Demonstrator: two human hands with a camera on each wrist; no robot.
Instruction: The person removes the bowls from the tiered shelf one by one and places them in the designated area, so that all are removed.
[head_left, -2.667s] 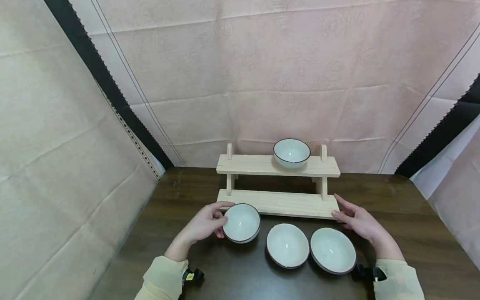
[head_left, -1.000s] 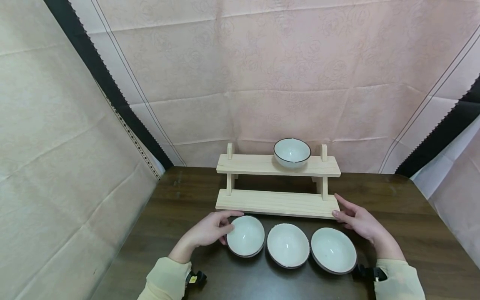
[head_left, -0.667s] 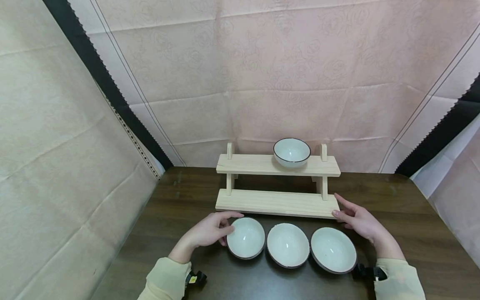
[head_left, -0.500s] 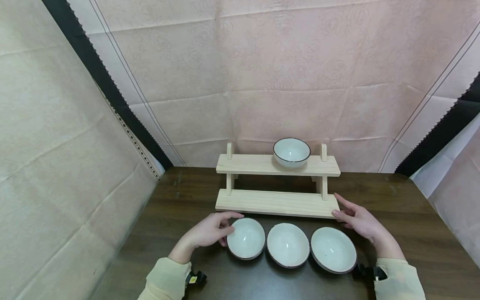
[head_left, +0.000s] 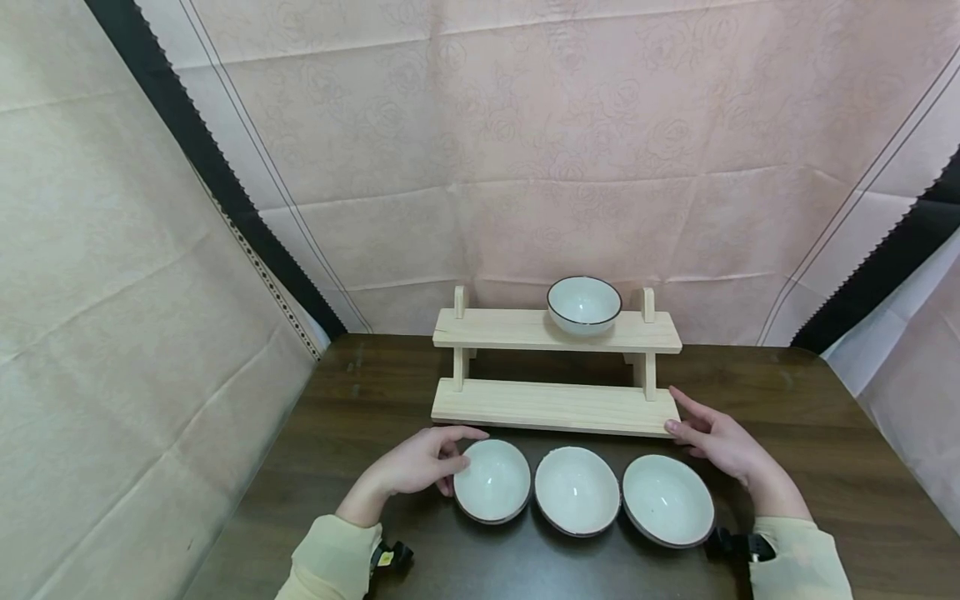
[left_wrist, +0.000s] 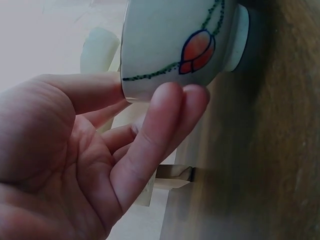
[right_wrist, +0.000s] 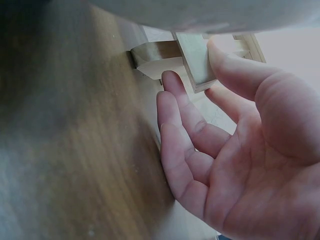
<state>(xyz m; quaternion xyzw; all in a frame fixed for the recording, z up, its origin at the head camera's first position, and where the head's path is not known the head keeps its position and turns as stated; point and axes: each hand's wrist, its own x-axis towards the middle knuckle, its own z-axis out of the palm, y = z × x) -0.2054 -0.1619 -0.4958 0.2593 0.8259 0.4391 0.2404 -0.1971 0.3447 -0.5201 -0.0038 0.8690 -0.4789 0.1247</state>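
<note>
My left hand (head_left: 416,460) holds the left white bowl (head_left: 492,482) at its left side, thumb at the rim and fingers against the outer wall. In the left wrist view that bowl (left_wrist: 172,40) shows a red tulip-like bud and green dotted stems. My right hand (head_left: 716,437) pinches the right end of the lower board of a pale two-tier wooden rack (head_left: 555,406); the right wrist view shows its thumb on the board (right_wrist: 196,60). Beside the held bowl stand a middle bowl (head_left: 577,492) and a right bowl (head_left: 668,502).
Another white bowl (head_left: 584,306) with a dark rim stands on the rack's upper board, right of centre. The rack stands near the back of the dark wooden table (head_left: 360,383). Pale patterned cloth (head_left: 570,150) hangs behind and at the sides.
My left hand has brought the left bowl down and towards me, in line with the other two. Lately that bowl has shifted slightly nearer me. The right hand has stayed on the rack.
</note>
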